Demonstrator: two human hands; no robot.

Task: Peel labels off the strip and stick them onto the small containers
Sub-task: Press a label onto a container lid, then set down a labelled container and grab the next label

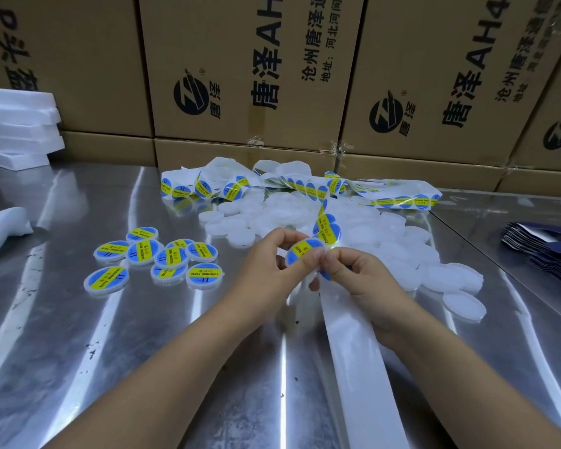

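My left hand [272,264] holds a small round white container [300,252] that carries a blue and yellow label, thumb and fingers curled round its rim. My right hand [357,273] pinches the label strip [327,230] right beside it, with another blue label partly hidden under its fingers. The strip's bare white backing [363,361] runs from my right hand toward me. Several labelled containers [162,257] lie grouped to the left. A pile of unlabelled white containers [386,241] lies behind and to the right of my hands.
All of this rests on a shiny metal table [143,335]. Tangled label strip [272,186] lies at the back. Brown cardboard boxes [246,76] wall off the far side. White foam sheets [17,124] sit far left, dark pouches [544,247] far right.
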